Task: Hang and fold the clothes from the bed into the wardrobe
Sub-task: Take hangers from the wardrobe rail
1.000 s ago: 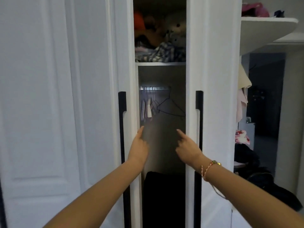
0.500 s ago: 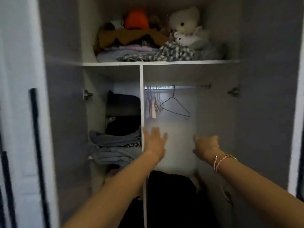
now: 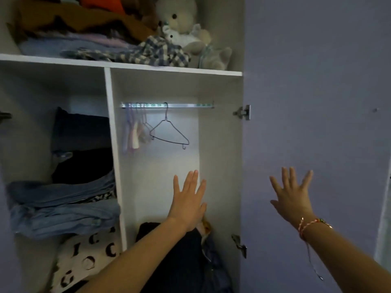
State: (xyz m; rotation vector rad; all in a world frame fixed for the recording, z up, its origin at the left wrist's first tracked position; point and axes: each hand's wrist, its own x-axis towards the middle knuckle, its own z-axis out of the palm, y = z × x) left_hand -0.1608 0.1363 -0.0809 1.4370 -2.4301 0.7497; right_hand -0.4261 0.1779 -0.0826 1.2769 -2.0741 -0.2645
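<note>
while both arms reach forward, left hand and right hand hold fingers spread

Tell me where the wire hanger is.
In the head view, the wire hanger hangs from the rail in the right-hand compartment, just right of the pastel hangers, above the left hand.

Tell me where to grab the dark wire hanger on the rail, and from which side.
Probably pinch the dark wire hanger by its neck just below the hook, coming from the right: pastel hangers crowd its left, its right side is free.
</note>
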